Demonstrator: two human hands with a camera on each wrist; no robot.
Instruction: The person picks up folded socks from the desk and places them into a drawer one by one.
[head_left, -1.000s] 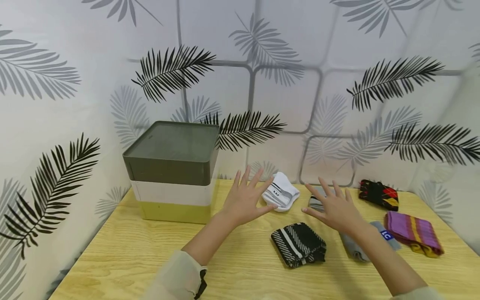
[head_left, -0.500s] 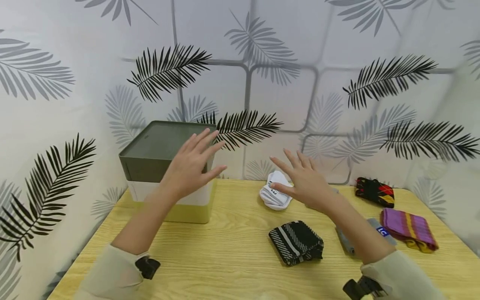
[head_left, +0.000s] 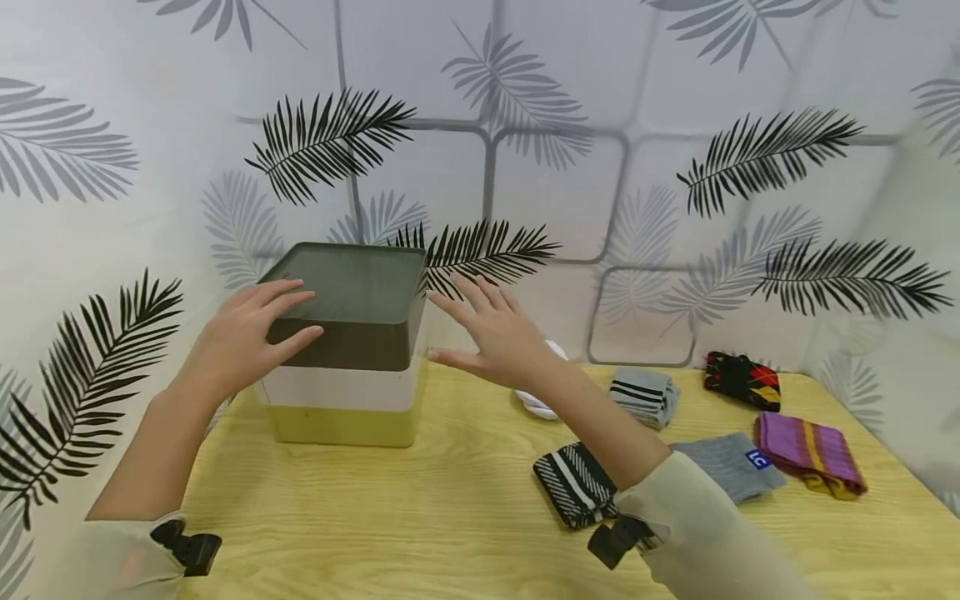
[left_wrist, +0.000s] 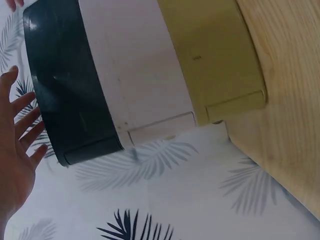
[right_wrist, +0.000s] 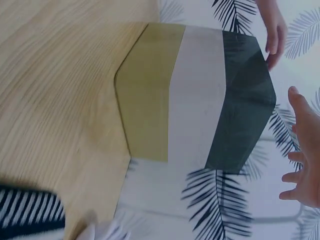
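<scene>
Three stacked boxes stand at the back left of the table: a dark grey-green box (head_left: 352,343) on top, a white box (head_left: 341,389) in the middle and a yellow-green box (head_left: 345,426) at the bottom. My left hand (head_left: 247,337) is at the top box's left front corner, fingers spread and reaching over its rim in the head view. To the right of the stack my right hand (head_left: 495,337) hovers with spread fingers, holding nothing. In the right wrist view, a gap shows between the right hand (right_wrist: 306,155) and the dark box (right_wrist: 242,105).
Folded socks lie on the right: black-and-white patterned (head_left: 573,485), grey with a blue label (head_left: 727,465), purple-and-yellow (head_left: 810,450), striped grey (head_left: 643,396), and black with red diamonds (head_left: 742,379). The right arm partly hides a white sock (head_left: 534,404). A leaf-print curtain (head_left: 547,200) hangs behind the table.
Both hands have swept left, from above the socks to either side of the box stack. The striped grey sock is uncovered, while the right arm now partly covers the white sock.
</scene>
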